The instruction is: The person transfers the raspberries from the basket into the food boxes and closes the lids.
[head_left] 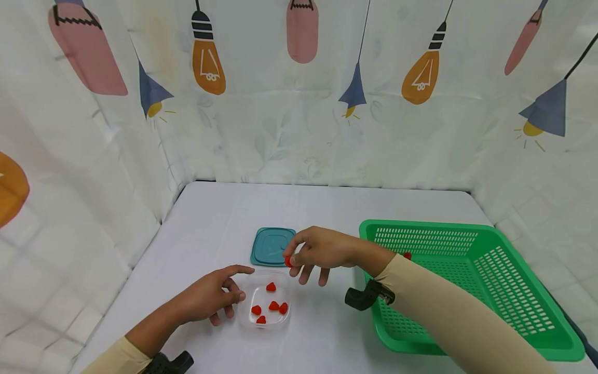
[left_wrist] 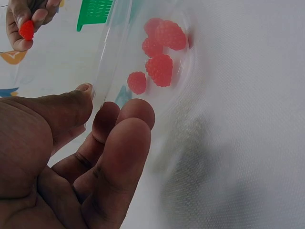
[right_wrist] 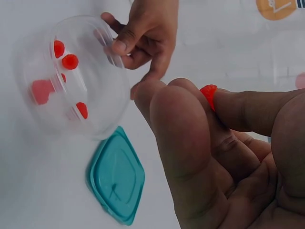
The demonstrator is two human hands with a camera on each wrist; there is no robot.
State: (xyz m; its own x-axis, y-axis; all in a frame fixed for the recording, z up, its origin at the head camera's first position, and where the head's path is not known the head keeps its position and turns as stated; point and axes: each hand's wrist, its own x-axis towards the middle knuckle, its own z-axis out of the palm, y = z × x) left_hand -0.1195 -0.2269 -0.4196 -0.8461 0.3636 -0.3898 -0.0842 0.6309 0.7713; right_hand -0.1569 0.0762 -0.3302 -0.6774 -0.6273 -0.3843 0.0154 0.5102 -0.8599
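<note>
My right hand [head_left: 322,249] pinches a red raspberry [right_wrist: 208,95] between thumb and fingers, above and right of a clear plastic container [head_left: 249,317]. Several more raspberries [left_wrist: 159,70] lie inside the container. At its left side is my left hand [head_left: 212,293], fingers loosely bent and index finger extended toward the far left corner. The left thumb [right_wrist: 120,46] is at the rim in the right wrist view; whether it presses there I cannot tell. Behind the container lies a teal lid [head_left: 272,245], partly covered by my right hand in the head view.
A large green basket [head_left: 514,244] stands on the right of the white table [head_left: 210,223]. My right forearm crosses over it. A red raspberry [head_left: 407,255] shows inside, beside the sleeve. Patterned cloth walls [head_left: 299,135] enclose the table at the back and sides.
</note>
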